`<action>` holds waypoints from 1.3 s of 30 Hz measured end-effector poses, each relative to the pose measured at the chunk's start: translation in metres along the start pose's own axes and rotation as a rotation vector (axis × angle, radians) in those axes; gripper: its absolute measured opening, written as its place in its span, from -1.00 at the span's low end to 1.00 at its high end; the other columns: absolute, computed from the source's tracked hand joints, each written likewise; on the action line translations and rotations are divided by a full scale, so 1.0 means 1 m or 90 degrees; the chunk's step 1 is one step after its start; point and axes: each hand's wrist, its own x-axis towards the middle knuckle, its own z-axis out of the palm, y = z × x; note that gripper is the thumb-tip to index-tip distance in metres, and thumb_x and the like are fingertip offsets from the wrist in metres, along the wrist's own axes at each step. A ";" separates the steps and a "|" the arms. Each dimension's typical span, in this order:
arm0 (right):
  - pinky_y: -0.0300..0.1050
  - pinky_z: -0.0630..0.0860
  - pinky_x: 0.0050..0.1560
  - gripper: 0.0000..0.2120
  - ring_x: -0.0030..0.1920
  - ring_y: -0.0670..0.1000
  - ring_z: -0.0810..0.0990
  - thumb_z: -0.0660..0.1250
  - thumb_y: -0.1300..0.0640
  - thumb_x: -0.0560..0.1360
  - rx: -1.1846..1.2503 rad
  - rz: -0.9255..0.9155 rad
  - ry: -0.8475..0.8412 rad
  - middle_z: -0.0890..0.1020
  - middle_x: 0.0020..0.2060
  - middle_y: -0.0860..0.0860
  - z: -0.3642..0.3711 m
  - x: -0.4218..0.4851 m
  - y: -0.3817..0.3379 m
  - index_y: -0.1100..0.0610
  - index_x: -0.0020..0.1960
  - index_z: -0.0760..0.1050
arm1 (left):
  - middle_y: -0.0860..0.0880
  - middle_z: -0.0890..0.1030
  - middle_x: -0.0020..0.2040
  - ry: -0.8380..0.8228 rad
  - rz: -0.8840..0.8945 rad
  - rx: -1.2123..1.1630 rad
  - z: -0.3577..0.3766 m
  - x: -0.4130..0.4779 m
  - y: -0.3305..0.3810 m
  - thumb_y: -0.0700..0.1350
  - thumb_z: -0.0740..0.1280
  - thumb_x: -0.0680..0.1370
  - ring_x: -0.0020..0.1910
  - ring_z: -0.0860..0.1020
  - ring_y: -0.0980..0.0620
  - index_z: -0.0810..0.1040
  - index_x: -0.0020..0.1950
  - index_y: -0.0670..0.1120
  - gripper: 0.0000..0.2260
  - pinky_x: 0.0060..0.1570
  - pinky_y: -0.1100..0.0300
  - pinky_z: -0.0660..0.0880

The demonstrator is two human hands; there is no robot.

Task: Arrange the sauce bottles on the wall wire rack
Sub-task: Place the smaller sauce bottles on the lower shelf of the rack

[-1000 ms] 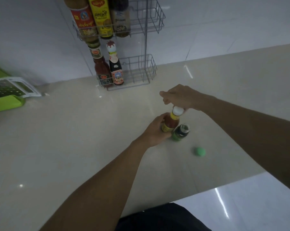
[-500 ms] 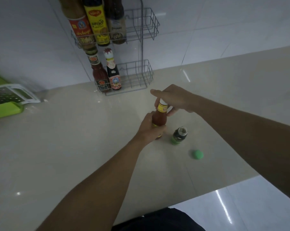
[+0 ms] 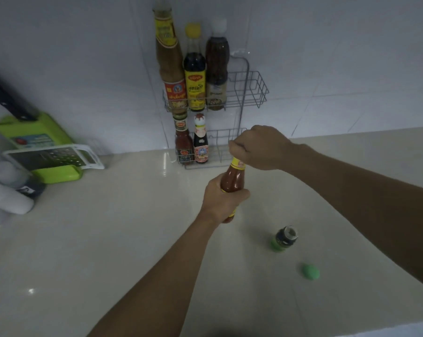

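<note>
A red sauce bottle point(image 3: 232, 178) with a yellow neck band is held off the counter, in front of the wall wire rack point(image 3: 254, 93). My left hand point(image 3: 221, 200) grips its body and my right hand point(image 3: 259, 147) is closed over its cap. The rack's upper shelf holds three tall bottles point(image 3: 195, 79) on its left side. Two small bottles point(image 3: 192, 147) stand on the lower shelf, also at the left. A small green bottle point(image 3: 284, 238) stands uncapped on the counter to the right, and its green cap point(image 3: 310, 271) lies nearer me.
A green slicer box with a white grater point(image 3: 47, 154) sits at the left by the wall. White rounded objects point(image 3: 3, 190) stand at the far left. The beige counter point(image 3: 108, 239) ends at a front edge at the lower right.
Both hands lifted the red sauce bottle off the counter and carried it up toward the rack, away from the green bottle. The view tilted upward, showing the whole upper shelf.
</note>
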 end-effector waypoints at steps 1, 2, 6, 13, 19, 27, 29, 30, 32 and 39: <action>-0.04 0.32 -0.23 -0.59 -0.21 0.15 0.47 0.01 -0.05 0.66 -0.020 0.069 -0.042 0.46 -0.30 0.07 0.004 0.005 -0.002 0.17 -0.15 0.45 | -0.03 0.56 -0.34 0.051 -0.004 0.059 0.001 0.001 -0.003 -0.04 0.49 0.26 -0.40 0.50 -0.03 0.52 -0.20 -0.09 -0.76 -0.34 0.06 0.50; -0.04 0.33 -0.18 -0.58 -0.17 0.14 0.45 -0.02 -0.09 0.65 -0.028 0.127 -0.091 0.48 -0.22 0.10 0.008 0.010 -0.003 0.18 -0.08 0.45 | 0.02 0.57 -0.34 0.098 -0.005 0.131 0.002 0.000 -0.004 0.03 0.48 0.26 -0.40 0.50 0.00 0.51 -0.21 -0.03 -0.76 -0.34 0.10 0.48; -0.04 0.46 -0.19 -0.41 -0.27 0.12 0.52 0.00 -0.25 0.64 0.068 0.093 -0.143 0.54 -0.32 0.11 -0.001 0.018 -0.004 0.15 -0.34 0.39 | -0.01 0.58 -0.35 -0.010 -0.041 0.062 -0.012 0.001 -0.002 -0.08 0.49 0.29 -0.41 0.53 -0.01 0.53 -0.19 -0.05 -0.81 -0.27 0.06 0.54; -0.04 0.32 -0.20 -0.70 -0.14 0.18 0.50 0.05 0.07 0.68 -0.051 0.013 -0.001 0.57 -0.18 0.10 -0.010 0.022 -0.014 0.14 -0.11 0.46 | -0.08 0.56 -0.34 0.017 -0.030 0.017 -0.014 0.010 0.015 -0.08 0.49 0.25 -0.40 0.53 -0.06 0.53 -0.19 -0.11 -0.77 -0.32 0.07 0.54; -0.06 0.42 -0.26 -0.40 -0.35 0.06 0.48 0.01 -0.27 0.63 0.036 0.048 -0.029 0.50 -0.42 0.06 0.000 0.029 -0.015 0.11 -0.39 0.40 | -0.06 0.57 -0.34 0.013 -0.039 0.012 -0.016 0.008 0.003 -0.09 0.48 0.25 -0.38 0.55 -0.06 0.54 -0.21 -0.09 -0.80 -0.27 0.01 0.56; -0.04 0.36 -0.18 -0.59 -0.15 0.16 0.49 -0.02 -0.05 0.66 -0.015 0.099 -0.052 0.38 -0.31 0.02 0.016 0.022 -0.015 0.08 -0.29 0.30 | -0.02 0.60 -0.34 0.034 -0.039 0.108 -0.021 0.007 -0.001 -0.08 0.52 0.29 -0.40 0.54 0.00 0.57 -0.20 -0.03 -0.82 -0.30 0.11 0.56; -0.04 0.43 -0.16 -0.44 -0.20 0.13 0.53 -0.05 -0.22 0.65 0.018 0.085 -0.088 0.48 -0.32 0.07 0.014 0.020 -0.013 0.13 -0.31 0.37 | 0.01 0.55 -0.38 0.057 -0.030 0.115 -0.019 0.004 -0.007 -0.07 0.51 0.27 -0.42 0.48 0.02 0.51 -0.28 0.00 -0.82 -0.37 0.15 0.50; -0.05 0.46 -0.19 -0.38 -0.28 0.08 0.52 -0.06 -0.30 0.62 0.036 0.047 -0.071 0.51 -0.38 0.05 0.011 0.019 -0.013 0.11 -0.35 0.39 | 0.00 0.55 -0.38 0.041 -0.033 0.099 -0.020 0.004 -0.009 -0.10 0.51 0.28 -0.41 0.49 0.01 0.50 -0.29 0.01 -0.81 -0.34 0.13 0.51; -0.09 0.44 -0.25 -0.45 -0.38 -0.04 0.45 -0.04 -0.34 0.59 0.043 -0.033 -0.019 0.47 -0.47 -0.04 0.002 0.016 -0.017 -0.02 -0.34 0.41 | -0.01 0.56 -0.38 0.003 -0.034 0.071 -0.022 0.006 -0.008 -0.13 0.50 0.28 -0.38 0.53 -0.01 0.51 -0.29 -0.01 -0.82 -0.25 0.06 0.56; -0.07 0.35 -0.25 -0.65 -0.14 0.16 0.53 -0.02 0.04 0.67 -0.156 0.040 0.029 0.61 -0.11 0.10 0.017 0.019 -0.025 0.14 0.08 0.51 | -0.10 0.54 -0.37 0.096 -0.013 0.062 -0.009 0.005 -0.005 -0.04 0.47 0.23 -0.43 0.47 -0.03 0.54 -0.17 -0.18 -0.70 -0.42 0.04 0.51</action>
